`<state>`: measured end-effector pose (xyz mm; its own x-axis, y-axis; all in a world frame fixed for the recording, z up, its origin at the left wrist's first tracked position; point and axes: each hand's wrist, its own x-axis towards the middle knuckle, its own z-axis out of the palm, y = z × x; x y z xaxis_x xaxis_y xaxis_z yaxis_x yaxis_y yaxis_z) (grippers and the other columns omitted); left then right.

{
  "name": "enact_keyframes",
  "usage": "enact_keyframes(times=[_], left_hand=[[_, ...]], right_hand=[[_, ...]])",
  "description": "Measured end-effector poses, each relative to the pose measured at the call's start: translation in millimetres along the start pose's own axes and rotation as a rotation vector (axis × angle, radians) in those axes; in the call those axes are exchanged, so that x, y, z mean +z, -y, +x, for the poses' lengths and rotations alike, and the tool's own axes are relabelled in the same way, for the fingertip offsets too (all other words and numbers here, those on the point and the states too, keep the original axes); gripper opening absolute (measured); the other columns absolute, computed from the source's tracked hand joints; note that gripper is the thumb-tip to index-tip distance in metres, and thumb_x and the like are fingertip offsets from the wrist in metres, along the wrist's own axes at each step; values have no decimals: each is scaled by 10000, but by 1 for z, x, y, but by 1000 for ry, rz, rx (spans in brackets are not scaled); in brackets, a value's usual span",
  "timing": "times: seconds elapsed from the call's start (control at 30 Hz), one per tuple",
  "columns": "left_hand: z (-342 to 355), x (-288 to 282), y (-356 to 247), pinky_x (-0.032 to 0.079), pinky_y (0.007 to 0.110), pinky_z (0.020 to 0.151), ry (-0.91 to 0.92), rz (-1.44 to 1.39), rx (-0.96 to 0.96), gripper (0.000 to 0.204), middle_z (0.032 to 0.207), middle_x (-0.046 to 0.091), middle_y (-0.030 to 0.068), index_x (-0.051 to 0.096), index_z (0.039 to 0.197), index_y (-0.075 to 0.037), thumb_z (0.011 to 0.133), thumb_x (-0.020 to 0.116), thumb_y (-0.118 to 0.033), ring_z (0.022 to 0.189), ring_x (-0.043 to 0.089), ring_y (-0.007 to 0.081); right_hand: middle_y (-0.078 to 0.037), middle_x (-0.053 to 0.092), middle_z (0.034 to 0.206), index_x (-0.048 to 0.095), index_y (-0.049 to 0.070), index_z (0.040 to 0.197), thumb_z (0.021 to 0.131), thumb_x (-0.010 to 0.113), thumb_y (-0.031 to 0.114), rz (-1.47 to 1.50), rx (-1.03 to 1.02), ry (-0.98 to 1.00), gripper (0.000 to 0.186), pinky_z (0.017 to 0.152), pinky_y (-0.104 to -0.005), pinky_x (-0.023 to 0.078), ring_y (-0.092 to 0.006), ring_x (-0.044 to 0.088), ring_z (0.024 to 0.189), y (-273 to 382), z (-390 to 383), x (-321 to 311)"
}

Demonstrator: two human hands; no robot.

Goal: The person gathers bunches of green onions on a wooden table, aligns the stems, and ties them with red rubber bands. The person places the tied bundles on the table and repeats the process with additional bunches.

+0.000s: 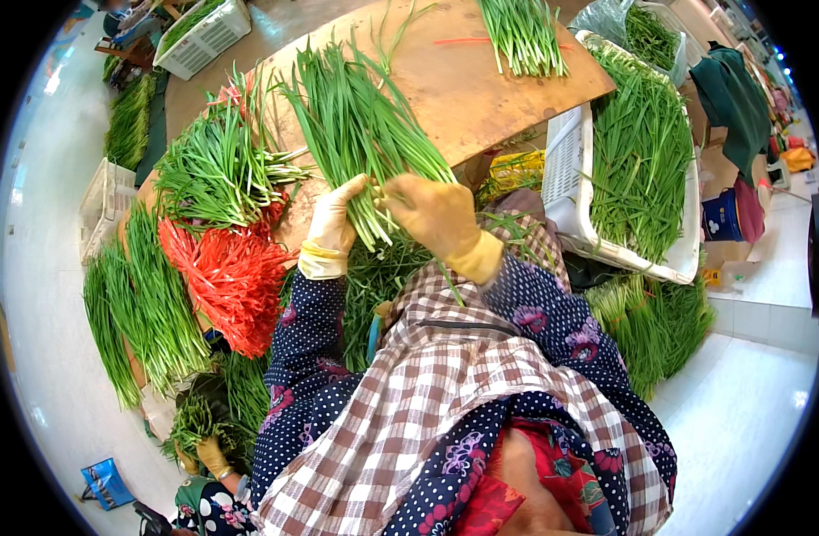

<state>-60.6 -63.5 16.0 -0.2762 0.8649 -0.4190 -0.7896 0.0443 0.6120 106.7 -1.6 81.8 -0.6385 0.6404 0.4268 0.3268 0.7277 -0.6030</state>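
Note:
My left hand (pixel 336 216), in a pale yellow glove, is closed around the stem end of a bunch of garlic chives (pixel 351 116) at the table's near edge. The long green leaves fan out over the wooden table (pixel 427 54). My right hand (pixel 436 219), in a yellow glove, is curled beside the white stem ends, slightly blurred. Whatever its fingers pinch is hidden. Left of my hands, another bunch of garlic chives (pixel 217 174) lies near a heap of red plastic strips (pixel 231 272). A thin loose green leaf (pixel 450 284) rests against my checked apron (pixel 409 357).
More chives (pixel 521 36) lie at the table's far side, beside a red strip. A white crate (pixel 561 170) heaped with chives stands at the right. Bundles (pixel 651 330) stand below it, others (pixel 155 304) at the left. At lower left, a co-worker's gloved hands (pixel 213 457) hold greens.

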Motion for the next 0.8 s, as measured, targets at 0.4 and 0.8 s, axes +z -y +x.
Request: enact_keyframes(times=[0.4,0.8], left_hand=[[4,-6,-8,550,332,620,4,14,-79,137,845,632,96,596,931,-20,816,624,-87,701,624,205],[21,-10,-7,517,258,614,45,85,-109,133,843,645,85,616,913,24,814,626,-63,733,628,170]], right_hand=[[-66,613,803,651,63,823,747,649,167,377,192,32,129,574,-298,471,-202,606,650,-21,11,35],[-57,645,832,595,4,925,857,587,116,1093,162,323,132,642,-218,490,-91,601,746,-19,12,38]])
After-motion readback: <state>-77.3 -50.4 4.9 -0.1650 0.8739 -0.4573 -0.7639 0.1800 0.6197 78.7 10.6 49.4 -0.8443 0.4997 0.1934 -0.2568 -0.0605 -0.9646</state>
